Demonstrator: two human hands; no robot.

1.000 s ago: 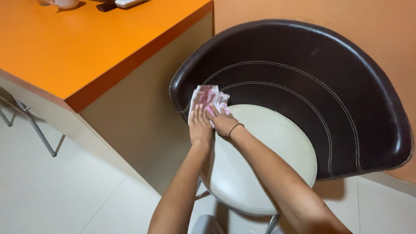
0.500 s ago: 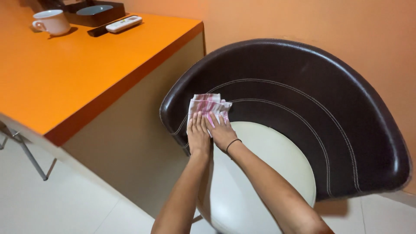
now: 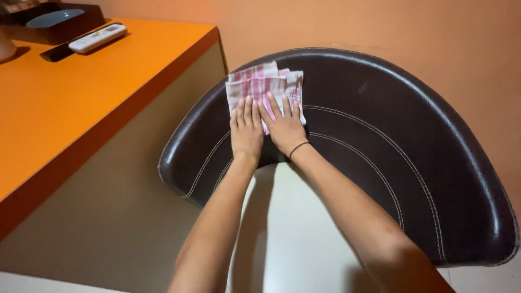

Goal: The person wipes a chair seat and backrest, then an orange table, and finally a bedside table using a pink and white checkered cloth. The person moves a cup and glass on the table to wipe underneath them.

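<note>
Looking down from the head view, the dark curved chair backrest [image 3: 380,141] is the thing to go by here. Both hands are flat on its inner face near the top rim, pressing a pink-and-white checked cloth [image 3: 264,87] against the leather. The left hand [image 3: 247,130] has its fingers [image 3: 245,111] held straight and close together on the cloth's lower edge, and the right hand [image 3: 286,127] sits just beside it, touching, with its fingers a bit more fanned out and a thin dark band on the wrist. Neither hand is pinching anything, it's all flat palm pressure. The cloth is folded over, and its top pokes up past the backrest rim. Below the backrest is the pale round seat [image 3: 304,239], and off to the left of the backrest is the orange bench [image 3: 81,103] with a white remote [image 3: 97,38] and a dark tray [image 3: 51,21] at its far end, well apart from the hands. What could go wrong, I reckon: since the cloth is only pressed, not gripped, it could bunch up or slip over the rim and drop behind the chair if the palms ease off. Leaning hard on the backrest might also make the chair swivel or tip away.
</note>
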